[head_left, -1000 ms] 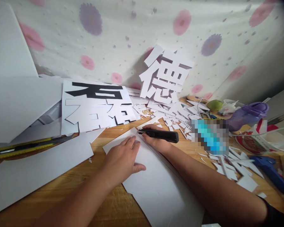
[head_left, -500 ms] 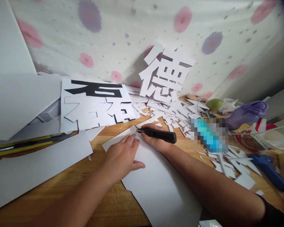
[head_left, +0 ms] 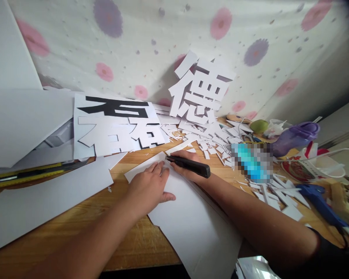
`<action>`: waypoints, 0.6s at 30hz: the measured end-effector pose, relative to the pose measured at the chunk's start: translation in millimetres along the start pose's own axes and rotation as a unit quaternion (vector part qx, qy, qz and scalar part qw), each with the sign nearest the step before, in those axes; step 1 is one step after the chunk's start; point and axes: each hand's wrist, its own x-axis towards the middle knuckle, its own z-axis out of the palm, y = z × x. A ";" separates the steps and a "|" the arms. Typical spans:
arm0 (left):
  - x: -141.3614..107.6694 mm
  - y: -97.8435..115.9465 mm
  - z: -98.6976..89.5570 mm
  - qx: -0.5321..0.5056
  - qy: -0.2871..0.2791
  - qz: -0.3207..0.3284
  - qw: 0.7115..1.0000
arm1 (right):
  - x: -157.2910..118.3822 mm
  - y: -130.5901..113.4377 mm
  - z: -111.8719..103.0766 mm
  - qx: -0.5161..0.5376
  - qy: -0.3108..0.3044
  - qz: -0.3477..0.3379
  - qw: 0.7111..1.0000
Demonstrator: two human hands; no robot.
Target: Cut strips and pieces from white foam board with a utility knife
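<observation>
A long white foam board (head_left: 197, 232) lies at an angle on the wooden table (head_left: 142, 248). Flat on its upper part rests my left hand (head_left: 148, 188), thumb spread away from the fingers. My right hand (head_left: 186, 164) holds a black utility knife (head_left: 190, 164), its tip down near the board's top end, just right of my left fingertips. The knife partly covers my right fingers. At the left, a paper with a black character (head_left: 116, 107) has white cut-out character pieces (head_left: 104, 135) on it.
A thick white character (head_left: 203, 89) leans against the flowered curtain (head_left: 163, 35). White scraps (head_left: 212, 141) are heaped behind and to the right. A yellow cutter (head_left: 31, 176) lies left, a blue glue gun (head_left: 322, 201) right. Beyond are a purple object (head_left: 296, 137) and a bowl (head_left: 299, 166).
The whole view has shifted slightly, so things appear a little further left and up. Both hands keep nearly the same places on the board.
</observation>
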 end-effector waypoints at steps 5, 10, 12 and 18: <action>0.1 -0.3 0.4 0.010 -0.007 0.002 1.000 | 1.0 -10.3 -8.7 -0.004 -0.026 0.014 1.000; 1.1 -0.6 0.7 -0.002 -0.002 -0.003 1.000 | -0.1 -14.0 -12.2 -0.011 -0.032 0.009 0.999; 1.9 -0.8 1.3 -0.007 -0.001 -0.004 1.000 | -1.2 -12.9 -12.5 -0.017 -0.038 0.001 0.999; 2.3 -1.0 2.2 -0.006 -0.004 -0.004 1.000 | -5.9 -10.0 -13.2 -0.030 -0.034 -0.004 0.999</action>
